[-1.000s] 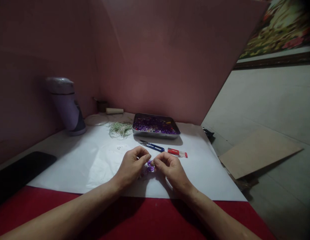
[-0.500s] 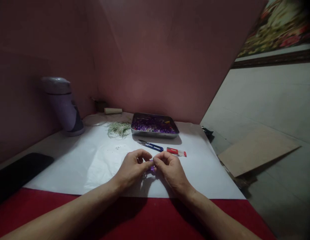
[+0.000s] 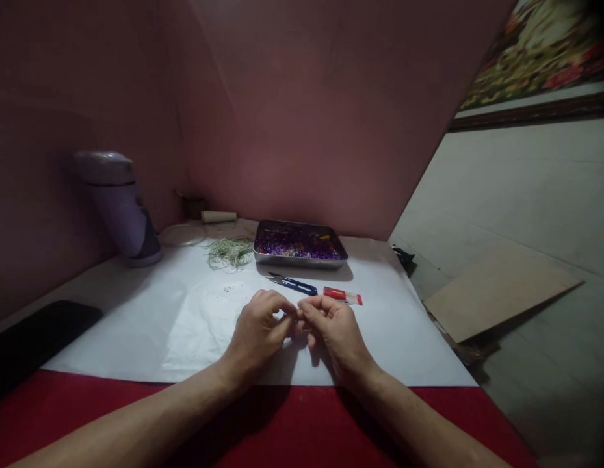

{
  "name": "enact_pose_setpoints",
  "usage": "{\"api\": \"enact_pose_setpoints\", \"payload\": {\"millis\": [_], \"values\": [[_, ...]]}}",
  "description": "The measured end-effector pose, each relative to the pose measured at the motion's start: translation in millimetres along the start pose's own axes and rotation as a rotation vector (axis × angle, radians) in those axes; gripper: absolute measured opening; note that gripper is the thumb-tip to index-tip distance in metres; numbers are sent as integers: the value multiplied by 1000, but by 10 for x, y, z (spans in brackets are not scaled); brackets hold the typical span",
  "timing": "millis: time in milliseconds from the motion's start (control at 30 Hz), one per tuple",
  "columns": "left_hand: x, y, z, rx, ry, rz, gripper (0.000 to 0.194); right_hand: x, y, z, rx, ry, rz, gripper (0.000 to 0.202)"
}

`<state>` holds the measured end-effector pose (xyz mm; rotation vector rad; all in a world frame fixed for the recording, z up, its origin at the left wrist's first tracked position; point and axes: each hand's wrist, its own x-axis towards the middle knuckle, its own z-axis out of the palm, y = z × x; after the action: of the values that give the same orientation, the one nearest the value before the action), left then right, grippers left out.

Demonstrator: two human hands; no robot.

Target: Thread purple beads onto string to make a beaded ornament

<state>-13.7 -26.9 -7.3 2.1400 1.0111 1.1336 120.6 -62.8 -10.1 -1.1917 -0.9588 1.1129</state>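
Note:
Over the white paper, my left hand [image 3: 260, 331] and my right hand [image 3: 335, 330] meet at the fingertips. Small purple beadwork [image 3: 285, 316] shows in the pinch of my left hand, mostly covered by its fingers. Thumb and forefinger of my right hand are pressed together right beside it; whatever they hold is too small to make out. Just beyond the hands lie blue thread snips [image 3: 294, 284] and a red-and-clear needle packet [image 3: 341, 296]. Behind these stands a metal tray [image 3: 302, 262] with purple beads in it.
Tangled pale green thread [image 3: 229, 253] lies left of the tray, near a pale roll [image 3: 218, 216]. A purple bottle [image 3: 123, 214] stands far left, above a dark flat object [image 3: 43, 341]. A few tiny beads [image 3: 227, 289] and a clear plastic sheet [image 3: 194, 338] lie on the paper.
My left hand has turned, so its fingers now cover most of the purple beadwork that hung below before. The lower fingers of my right hand have spread a little.

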Motion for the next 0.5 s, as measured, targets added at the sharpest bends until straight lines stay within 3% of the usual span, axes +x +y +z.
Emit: {"api": "enact_pose_setpoints", "payload": {"millis": [133,200,500], "values": [[38,1,-20,-252,-74,-311,12,6,32,-3,-122,9,-16,34],[54,-12,-29,-372,-105,-401,15,-3,30,-3,-190,7,-43,34],[63,-69,-31,-435,-98,-411,14,-35,-17,-1,-405,32,-185,15]]}}
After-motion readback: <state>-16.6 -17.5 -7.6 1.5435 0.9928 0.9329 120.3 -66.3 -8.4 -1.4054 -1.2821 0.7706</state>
